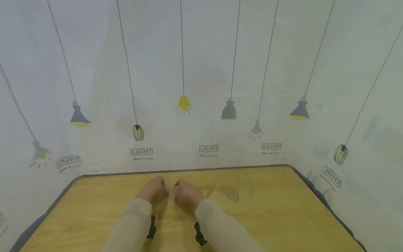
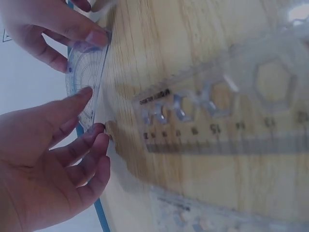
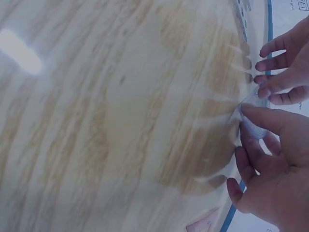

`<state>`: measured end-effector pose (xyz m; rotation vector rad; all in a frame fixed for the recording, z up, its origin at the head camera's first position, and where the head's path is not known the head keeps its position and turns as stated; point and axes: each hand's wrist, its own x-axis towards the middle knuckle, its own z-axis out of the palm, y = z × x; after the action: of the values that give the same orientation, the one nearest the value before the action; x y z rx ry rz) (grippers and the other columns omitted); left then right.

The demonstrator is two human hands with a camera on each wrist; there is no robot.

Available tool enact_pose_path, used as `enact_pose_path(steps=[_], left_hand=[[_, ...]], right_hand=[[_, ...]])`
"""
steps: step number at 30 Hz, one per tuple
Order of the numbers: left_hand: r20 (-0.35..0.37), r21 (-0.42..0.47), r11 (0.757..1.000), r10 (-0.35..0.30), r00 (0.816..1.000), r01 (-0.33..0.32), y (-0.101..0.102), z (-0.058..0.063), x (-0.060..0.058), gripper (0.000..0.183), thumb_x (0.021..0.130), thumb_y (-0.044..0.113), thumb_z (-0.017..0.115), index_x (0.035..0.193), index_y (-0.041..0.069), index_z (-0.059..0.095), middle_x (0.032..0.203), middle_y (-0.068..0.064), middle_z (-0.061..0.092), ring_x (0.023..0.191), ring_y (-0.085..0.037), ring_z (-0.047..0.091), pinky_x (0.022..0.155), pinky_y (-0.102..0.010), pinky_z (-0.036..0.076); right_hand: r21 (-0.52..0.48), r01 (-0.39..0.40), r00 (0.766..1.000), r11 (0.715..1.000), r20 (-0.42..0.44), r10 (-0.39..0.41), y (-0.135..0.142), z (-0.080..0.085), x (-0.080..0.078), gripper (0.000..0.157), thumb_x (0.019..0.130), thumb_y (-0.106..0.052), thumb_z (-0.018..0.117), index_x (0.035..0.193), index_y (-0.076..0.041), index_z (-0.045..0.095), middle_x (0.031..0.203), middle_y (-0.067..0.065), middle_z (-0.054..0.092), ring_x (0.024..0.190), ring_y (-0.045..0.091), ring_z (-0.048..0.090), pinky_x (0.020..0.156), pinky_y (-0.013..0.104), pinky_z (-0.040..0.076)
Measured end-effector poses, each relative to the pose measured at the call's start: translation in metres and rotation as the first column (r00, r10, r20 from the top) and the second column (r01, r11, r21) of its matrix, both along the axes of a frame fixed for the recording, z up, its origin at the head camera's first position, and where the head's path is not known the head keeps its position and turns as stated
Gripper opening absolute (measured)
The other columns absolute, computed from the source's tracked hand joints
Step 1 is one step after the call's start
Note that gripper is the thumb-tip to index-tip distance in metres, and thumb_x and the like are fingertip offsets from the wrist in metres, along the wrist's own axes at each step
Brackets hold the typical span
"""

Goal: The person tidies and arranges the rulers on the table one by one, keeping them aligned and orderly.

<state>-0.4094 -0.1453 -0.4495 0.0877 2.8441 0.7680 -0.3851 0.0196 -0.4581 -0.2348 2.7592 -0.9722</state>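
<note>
A clear protractor (image 2: pixel 87 72) is held up between both hands over the far part of the table. My left hand (image 1: pixel 153 189) pinches one end of it between thumb and fingers, its other fingers loosely bent in the left wrist view. The right hand (image 1: pixel 188 194) pinches the opposite end; in the right wrist view its thumb lies along the protractor (image 3: pixel 253 123). In the head view the fingers partly hide it. A clear ruler (image 2: pixel 217 111) with hexagon cutouts lies near the left wrist, and part of a second clear ruler (image 2: pixel 193 220) shows below it.
Right of the hands on the wooden table (image 1: pixel 283 217) lie a clear set square (image 1: pixel 210 189), another protractor (image 1: pixel 228 193) and a second triangular piece (image 1: pixel 250 190). A wall (image 1: pixel 207 122) printed with hanging lamps stands behind the table's far edge.
</note>
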Motion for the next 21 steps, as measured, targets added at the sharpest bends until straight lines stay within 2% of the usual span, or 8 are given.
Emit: enact_pose_path(steps=[2,7,10,13,17,19,21], left_hand=[[-0.011,-0.018,1.000,-0.013,1.000,0.013,-0.002,0.001,0.000,0.023,0.082,0.010,0.073,0.096,0.001,0.057,0.089,-0.011,0.059,0.087,-0.028,0.058,0.086,-0.047,0.049],[-0.045,-0.029,0.998,-0.056,0.997,0.054,-0.003,0.007,0.006,0.014,0.087,0.011,0.069,0.091,0.002,0.059,0.085,-0.008,0.060,0.083,-0.025,0.058,0.084,-0.046,0.049],[-0.038,-0.033,0.996,-0.081,0.996,0.080,-0.001,0.012,0.011,0.011,0.087,0.011,0.071,0.090,0.004,0.063,0.083,-0.005,0.062,0.081,-0.022,0.059,0.082,-0.042,0.051],[-0.032,-0.037,0.992,-0.124,0.992,0.123,0.003,0.016,0.016,0.008,0.085,0.009,0.072,0.089,0.004,0.066,0.079,-0.003,0.063,0.075,-0.019,0.061,0.074,-0.038,0.053],[-0.030,-0.045,0.986,-0.160,0.987,0.158,0.008,0.017,0.023,0.007,0.085,0.008,0.072,0.087,0.004,0.067,0.075,-0.002,0.064,0.070,-0.017,0.061,0.068,-0.034,0.054],[-0.026,-0.065,0.985,-0.161,0.987,0.159,0.010,0.016,0.027,0.007,0.084,0.009,0.073,0.086,0.006,0.067,0.074,-0.001,0.063,0.069,-0.017,0.061,0.068,-0.033,0.054],[-0.027,-0.080,0.982,-0.172,0.985,0.170,0.013,0.016,0.033,0.007,0.083,0.010,0.074,0.085,0.006,0.068,0.073,-0.001,0.063,0.069,-0.016,0.060,0.068,-0.033,0.054]], right_hand=[[-0.007,-0.018,1.000,1.000,-0.002,0.018,0.002,-0.002,0.000,0.050,0.078,-0.006,0.071,0.124,-0.016,0.056,0.115,0.005,0.063,0.095,0.025,0.056,0.088,0.052,0.044],[-0.060,-0.122,0.991,0.991,-0.061,0.118,0.010,0.000,-0.002,0.044,0.079,0.004,0.062,0.120,-0.013,0.057,0.113,0.008,0.062,0.088,0.021,0.055,0.083,0.043,0.048],[-0.058,-0.174,0.983,0.983,-0.075,0.169,0.016,0.004,-0.004,0.040,0.080,0.007,0.063,0.115,-0.013,0.060,0.117,0.009,0.061,0.096,0.023,0.057,0.086,0.042,0.049],[-0.028,-0.204,0.977,0.979,-0.077,0.201,0.021,0.007,-0.006,0.040,0.080,0.007,0.068,0.114,-0.013,0.064,0.130,0.011,0.057,0.107,0.023,0.056,0.087,0.038,0.050],[-0.069,-0.209,0.977,0.975,-0.060,0.205,0.027,0.015,0.001,0.040,0.079,0.012,0.068,0.114,-0.008,0.068,0.134,0.014,0.056,0.090,0.024,0.064,0.071,0.031,0.055],[-0.101,-0.209,0.978,0.973,-0.043,0.205,0.029,0.019,0.007,0.039,0.079,0.015,0.067,0.113,-0.005,0.069,0.128,0.016,0.060,0.077,0.023,0.065,0.064,0.030,0.055],[-0.111,-0.210,0.978,0.971,-0.024,0.208,0.032,0.023,0.013,0.037,0.081,0.015,0.065,0.113,-0.003,0.069,0.117,0.016,0.064,0.071,0.021,0.064,0.063,0.030,0.055]])
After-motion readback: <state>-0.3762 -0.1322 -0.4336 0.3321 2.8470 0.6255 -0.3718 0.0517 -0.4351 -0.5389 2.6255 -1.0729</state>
